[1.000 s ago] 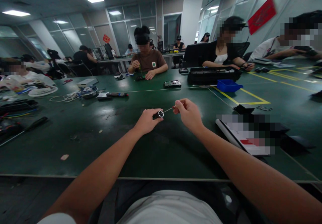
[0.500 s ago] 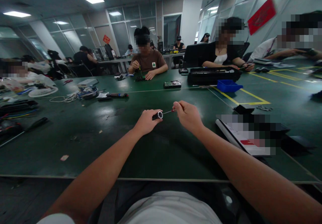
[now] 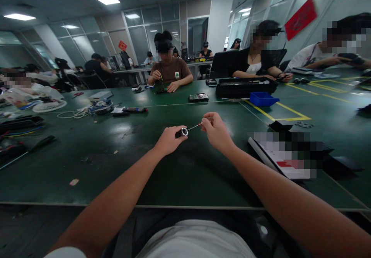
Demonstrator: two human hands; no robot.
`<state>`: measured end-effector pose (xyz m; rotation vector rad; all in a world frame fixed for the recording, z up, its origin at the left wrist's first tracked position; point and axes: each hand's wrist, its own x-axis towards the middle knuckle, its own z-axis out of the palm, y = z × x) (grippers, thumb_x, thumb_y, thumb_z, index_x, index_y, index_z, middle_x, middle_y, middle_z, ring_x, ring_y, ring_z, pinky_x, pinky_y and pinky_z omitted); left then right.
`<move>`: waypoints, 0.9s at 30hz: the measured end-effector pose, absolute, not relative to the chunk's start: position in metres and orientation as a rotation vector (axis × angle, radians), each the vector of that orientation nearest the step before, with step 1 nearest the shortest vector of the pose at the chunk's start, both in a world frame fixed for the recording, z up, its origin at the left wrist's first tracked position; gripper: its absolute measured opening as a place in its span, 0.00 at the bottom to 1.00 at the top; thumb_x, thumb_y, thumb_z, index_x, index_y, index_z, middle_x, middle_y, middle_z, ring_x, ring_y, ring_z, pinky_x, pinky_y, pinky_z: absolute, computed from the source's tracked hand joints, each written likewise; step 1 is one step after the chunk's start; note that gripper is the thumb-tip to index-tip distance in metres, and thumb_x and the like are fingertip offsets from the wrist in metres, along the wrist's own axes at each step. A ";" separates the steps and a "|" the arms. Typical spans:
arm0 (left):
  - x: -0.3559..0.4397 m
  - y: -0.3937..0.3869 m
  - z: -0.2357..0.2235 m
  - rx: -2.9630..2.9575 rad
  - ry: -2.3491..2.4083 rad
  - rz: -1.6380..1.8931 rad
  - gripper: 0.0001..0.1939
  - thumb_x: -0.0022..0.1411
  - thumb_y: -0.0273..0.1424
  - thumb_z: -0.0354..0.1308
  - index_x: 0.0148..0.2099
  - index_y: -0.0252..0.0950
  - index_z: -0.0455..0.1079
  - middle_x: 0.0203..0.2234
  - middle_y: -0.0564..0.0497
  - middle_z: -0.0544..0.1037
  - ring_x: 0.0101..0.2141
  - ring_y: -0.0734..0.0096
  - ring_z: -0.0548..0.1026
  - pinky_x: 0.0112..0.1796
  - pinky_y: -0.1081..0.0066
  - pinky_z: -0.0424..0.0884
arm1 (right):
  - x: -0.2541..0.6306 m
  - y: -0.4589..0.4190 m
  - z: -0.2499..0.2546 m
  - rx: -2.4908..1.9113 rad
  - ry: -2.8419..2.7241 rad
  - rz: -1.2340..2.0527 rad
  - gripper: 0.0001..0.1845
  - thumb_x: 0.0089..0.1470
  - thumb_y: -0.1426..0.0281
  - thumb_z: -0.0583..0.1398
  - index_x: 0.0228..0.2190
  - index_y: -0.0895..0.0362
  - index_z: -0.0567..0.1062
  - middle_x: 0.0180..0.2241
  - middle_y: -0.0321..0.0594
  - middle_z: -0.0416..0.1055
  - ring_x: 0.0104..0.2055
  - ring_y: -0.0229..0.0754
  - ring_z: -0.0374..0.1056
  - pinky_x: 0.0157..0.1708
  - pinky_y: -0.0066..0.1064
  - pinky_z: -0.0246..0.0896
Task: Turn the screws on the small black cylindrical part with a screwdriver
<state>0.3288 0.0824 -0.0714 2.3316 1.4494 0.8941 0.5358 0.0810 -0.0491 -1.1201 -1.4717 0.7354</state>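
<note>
My left hand (image 3: 169, 139) is closed around a small black cylinder with a shiny ring end (image 3: 182, 132), held above the green table (image 3: 116, 165). My right hand (image 3: 216, 132) pinches a thin screwdriver with a red handle (image 3: 194, 126), its metal tip pointing into the cylinder's ring end. Both hands hover near the table's middle, close together.
A black and white booklet or box (image 3: 285, 155) lies to my right. A blue tray (image 3: 263, 98) and a long black case (image 3: 245, 86) sit farther back, with a circuit board (image 3: 198, 96). Tools and cables (image 3: 87, 111) lie at left. Several people work across the table.
My right hand with the screwdriver shifted slightly, dipping and then rising again. My left hand kept the cylinder nearly still.
</note>
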 end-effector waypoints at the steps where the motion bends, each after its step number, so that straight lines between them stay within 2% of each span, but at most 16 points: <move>1: 0.329 0.082 -0.070 2.326 1.445 0.908 0.22 0.61 0.34 0.64 0.58 0.41 0.73 0.48 0.47 0.79 0.48 0.57 0.75 0.53 0.58 0.66 | 0.535 0.083 -0.050 -1.078 -1.379 0.849 0.09 0.58 0.62 0.57 0.37 0.53 0.69 0.30 0.39 0.72 0.31 0.43 0.69 0.37 0.38 0.66; 4: 0.329 0.079 -0.063 2.404 1.384 0.952 0.21 0.63 0.33 0.62 0.58 0.42 0.72 0.49 0.47 0.78 0.50 0.58 0.73 0.54 0.58 0.65 | 0.536 0.090 -0.053 -1.010 -1.059 1.216 0.11 0.61 0.62 0.54 0.31 0.54 0.70 0.27 0.39 0.69 0.27 0.41 0.66 0.36 0.39 0.70; 6: 0.330 0.079 -0.060 2.463 1.371 0.952 0.20 0.63 0.32 0.62 0.58 0.42 0.72 0.50 0.47 0.77 0.50 0.59 0.72 0.55 0.56 0.62 | 0.538 0.093 -0.054 -1.034 -0.917 1.296 0.12 0.62 0.63 0.53 0.28 0.53 0.69 0.23 0.37 0.66 0.24 0.40 0.63 0.34 0.39 0.70; 10: 0.329 0.082 -0.062 2.466 1.435 0.852 0.20 0.63 0.32 0.63 0.57 0.42 0.72 0.48 0.47 0.78 0.48 0.58 0.73 0.54 0.54 0.61 | 0.540 0.093 -0.056 -1.041 -0.971 1.134 0.11 0.59 0.61 0.57 0.28 0.53 0.69 0.26 0.37 0.67 0.26 0.39 0.64 0.32 0.36 0.71; 16: 0.327 0.086 -0.068 2.459 1.454 0.833 0.21 0.63 0.33 0.63 0.58 0.42 0.72 0.46 0.48 0.79 0.46 0.59 0.73 0.51 0.57 0.63 | 0.534 0.091 -0.059 -0.987 -1.150 0.953 0.15 0.57 0.54 0.59 0.31 0.54 0.70 0.28 0.36 0.71 0.28 0.38 0.67 0.32 0.34 0.67; 27: 0.326 0.086 -0.069 2.425 1.429 0.857 0.21 0.62 0.35 0.63 0.57 0.42 0.72 0.48 0.49 0.79 0.47 0.59 0.74 0.52 0.57 0.63 | 0.537 0.088 -0.058 -1.024 -1.315 0.875 0.16 0.58 0.55 0.60 0.31 0.56 0.73 0.28 0.39 0.75 0.29 0.40 0.72 0.33 0.36 0.68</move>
